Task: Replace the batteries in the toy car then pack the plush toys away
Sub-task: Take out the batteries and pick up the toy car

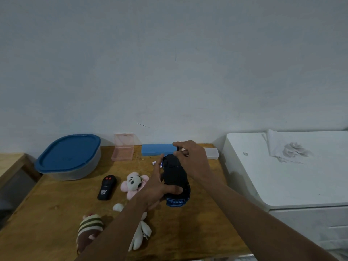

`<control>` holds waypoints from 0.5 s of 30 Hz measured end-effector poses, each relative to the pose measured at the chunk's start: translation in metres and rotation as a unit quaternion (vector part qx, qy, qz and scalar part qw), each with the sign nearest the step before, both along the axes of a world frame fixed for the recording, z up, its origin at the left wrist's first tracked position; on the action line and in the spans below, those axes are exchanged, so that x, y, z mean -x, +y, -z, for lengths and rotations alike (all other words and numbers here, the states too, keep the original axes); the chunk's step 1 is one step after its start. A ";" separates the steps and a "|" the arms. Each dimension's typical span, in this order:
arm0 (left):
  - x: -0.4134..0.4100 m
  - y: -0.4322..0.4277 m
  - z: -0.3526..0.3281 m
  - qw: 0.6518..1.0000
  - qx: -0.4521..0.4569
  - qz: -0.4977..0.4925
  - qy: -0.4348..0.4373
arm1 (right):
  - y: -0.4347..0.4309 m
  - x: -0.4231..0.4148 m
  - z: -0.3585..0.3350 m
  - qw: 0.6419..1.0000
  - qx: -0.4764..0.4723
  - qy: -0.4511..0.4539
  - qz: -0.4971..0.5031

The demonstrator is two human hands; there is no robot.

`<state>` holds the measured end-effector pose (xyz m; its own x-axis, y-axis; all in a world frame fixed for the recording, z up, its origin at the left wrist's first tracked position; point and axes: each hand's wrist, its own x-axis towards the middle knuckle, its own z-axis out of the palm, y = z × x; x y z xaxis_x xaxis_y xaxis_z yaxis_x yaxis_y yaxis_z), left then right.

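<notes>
Head view: battery swap under way, plush toys not packed yet.
Left hand [160,187] grips the toy car [175,176] belly-up over the table [47,213], thumb across its near blue end. Right hand [192,159] has its fingers curled, pinching a thin dark tool [178,147], probably a screwdriver, at the car's far end. Likely working on the battery cover; can't tell if it's off or if new cells are in. The small white bits [154,162] just beyond the car may be batteries, too small to tell. The pink plush [133,182], striped plush [90,227] and white plush [141,232] lie loose on the table. The tub [69,157] at far left has its lid on, so all packing is left.
</notes>
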<state>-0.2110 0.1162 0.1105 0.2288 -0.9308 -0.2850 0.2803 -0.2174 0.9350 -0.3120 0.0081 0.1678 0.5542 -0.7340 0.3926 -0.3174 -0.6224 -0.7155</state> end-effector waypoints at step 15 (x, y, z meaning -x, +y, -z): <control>-0.003 0.001 -0.001 1.000 0.003 0.003 0.013 | 0.001 -0.004 -0.002 0.999 0.024 0.019 0.011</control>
